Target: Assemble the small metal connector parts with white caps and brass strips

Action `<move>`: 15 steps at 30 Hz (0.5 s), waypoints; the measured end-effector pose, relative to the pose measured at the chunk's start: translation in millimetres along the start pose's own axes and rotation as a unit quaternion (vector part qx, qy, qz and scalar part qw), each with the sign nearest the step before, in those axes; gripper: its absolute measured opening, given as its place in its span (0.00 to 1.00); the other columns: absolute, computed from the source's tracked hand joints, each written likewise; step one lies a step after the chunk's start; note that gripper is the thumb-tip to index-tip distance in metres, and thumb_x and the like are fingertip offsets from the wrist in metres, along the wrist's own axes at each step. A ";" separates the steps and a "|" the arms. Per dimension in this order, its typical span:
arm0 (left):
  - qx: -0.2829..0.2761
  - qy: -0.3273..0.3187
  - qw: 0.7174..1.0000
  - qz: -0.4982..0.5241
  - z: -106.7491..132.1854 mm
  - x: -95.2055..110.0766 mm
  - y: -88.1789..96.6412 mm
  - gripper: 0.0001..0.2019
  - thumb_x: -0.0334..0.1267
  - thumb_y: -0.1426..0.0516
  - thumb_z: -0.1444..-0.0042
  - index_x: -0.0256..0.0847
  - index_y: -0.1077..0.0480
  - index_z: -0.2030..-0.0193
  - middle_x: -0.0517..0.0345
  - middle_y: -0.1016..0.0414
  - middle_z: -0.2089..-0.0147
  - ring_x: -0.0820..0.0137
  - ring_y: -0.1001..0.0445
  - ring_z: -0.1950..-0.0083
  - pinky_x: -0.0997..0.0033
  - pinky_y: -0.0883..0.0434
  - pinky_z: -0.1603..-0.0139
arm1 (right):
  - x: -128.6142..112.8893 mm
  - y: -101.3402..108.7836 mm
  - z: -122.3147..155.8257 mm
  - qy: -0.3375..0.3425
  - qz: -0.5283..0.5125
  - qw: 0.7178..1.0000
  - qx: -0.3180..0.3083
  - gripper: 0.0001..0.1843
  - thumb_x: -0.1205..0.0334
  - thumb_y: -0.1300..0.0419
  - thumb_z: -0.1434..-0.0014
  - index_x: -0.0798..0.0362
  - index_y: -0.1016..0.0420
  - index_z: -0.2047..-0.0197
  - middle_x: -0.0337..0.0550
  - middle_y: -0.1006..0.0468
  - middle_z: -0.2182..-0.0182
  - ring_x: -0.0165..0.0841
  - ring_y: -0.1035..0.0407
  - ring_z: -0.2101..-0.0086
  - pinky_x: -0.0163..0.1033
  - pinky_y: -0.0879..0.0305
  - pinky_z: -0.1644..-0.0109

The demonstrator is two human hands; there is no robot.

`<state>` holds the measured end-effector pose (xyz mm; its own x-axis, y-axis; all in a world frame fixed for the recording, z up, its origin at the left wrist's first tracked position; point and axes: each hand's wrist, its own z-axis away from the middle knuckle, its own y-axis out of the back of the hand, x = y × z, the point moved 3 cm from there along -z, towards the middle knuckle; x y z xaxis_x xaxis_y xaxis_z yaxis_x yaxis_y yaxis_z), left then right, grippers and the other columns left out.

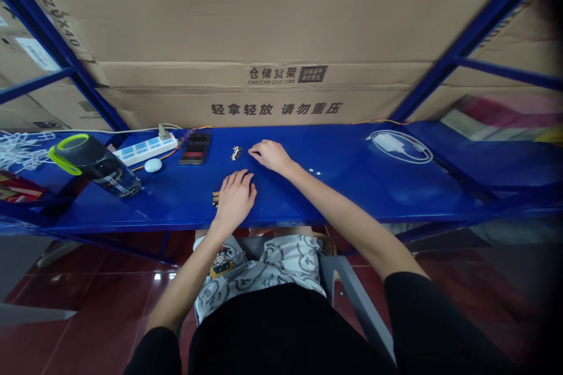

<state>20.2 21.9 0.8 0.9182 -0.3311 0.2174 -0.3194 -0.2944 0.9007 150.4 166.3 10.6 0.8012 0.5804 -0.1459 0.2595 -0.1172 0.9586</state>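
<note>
My left hand [235,196] lies palm down on the blue shelf [334,187], fingers together, covering a small brownish part [215,197] that sticks out at its left edge. My right hand [270,155] reaches farther back, its fingers curled in a pinch at a tiny part [250,152] on the shelf. A small cluster of pale metal parts [236,153] lies just left of the right hand. What the pinch holds is too small to name.
A dark bottle with a green loop lid [94,167] lies at the left, beside a white power strip [145,148], a small pale round object [153,164] and a dark box [194,147]. A coiled white charger [398,145] sits at the right. Cardboard boxes [281,41] stand behind.
</note>
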 end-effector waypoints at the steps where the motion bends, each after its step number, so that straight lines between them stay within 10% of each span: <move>1: 0.001 0.000 1.000 0.000 0.1 -0.3 -0.6 0.17 0.34 0.49 0.31 0.36 0.28 0.39 0.47 0.28 0.35 0.54 0.31 0.33 0.52 0.34 0.31 | 1.1 -1.5 -6.7 0.000 -0.002 1.000 0.003 0.16 0.61 0.45 0.30 0.44 0.17 0.48 0.43 0.16 0.49 0.43 0.25 0.48 0.46 0.28 0.47; 15: -0.007 -0.001 1.000 0.001 -0.2 0.3 1.0 0.17 0.34 0.49 0.31 0.39 0.28 0.40 0.48 0.27 0.35 0.56 0.31 0.34 0.53 0.35 0.32 | 5.9 3.5 -11.0 0.017 -0.047 0.998 0.023 0.23 0.66 0.43 0.31 0.51 0.28 0.35 0.44 0.24 0.38 0.41 0.31 0.39 0.47 0.36 0.34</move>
<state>20.3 21.6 1.8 0.9168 -0.3340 0.2188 -0.3184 -0.2807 0.9055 150.1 178.2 15.8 0.7536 0.6172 -0.2261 0.3581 -0.0969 0.9286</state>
